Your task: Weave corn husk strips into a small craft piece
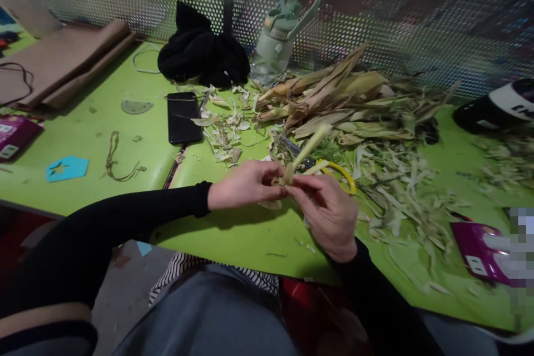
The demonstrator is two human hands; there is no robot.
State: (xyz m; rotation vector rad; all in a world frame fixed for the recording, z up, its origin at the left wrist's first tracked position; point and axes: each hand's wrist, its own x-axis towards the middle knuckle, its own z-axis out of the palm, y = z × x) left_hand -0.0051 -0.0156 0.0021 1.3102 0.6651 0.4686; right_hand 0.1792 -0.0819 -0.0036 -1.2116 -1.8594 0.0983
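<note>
Between my two hands is a pale green strip of corn husk [309, 147], its free end sticking up toward the back right. My left hand [246, 183] pinches the lower end between thumb and fingers. From the right, my right hand [327, 208] grips the same husk, fingertips almost meeting the left ones. Just behind the right hand lie scissors with a yellow handle [347, 177], partly covered by the hand and scraps. A heap of dried corn husks [334, 97] rests farther back, with shredded husk pieces [404, 200] scattered to the right.
A black phone [184, 118], a clear protractor [136, 106] and a blue paper piece [67, 169] lie left on the green table [137, 194]. Behind stand a green water bottle [275, 39] and black cloth [204, 53]. Purple packets [479, 250] and a dark bottle [496, 105] are right.
</note>
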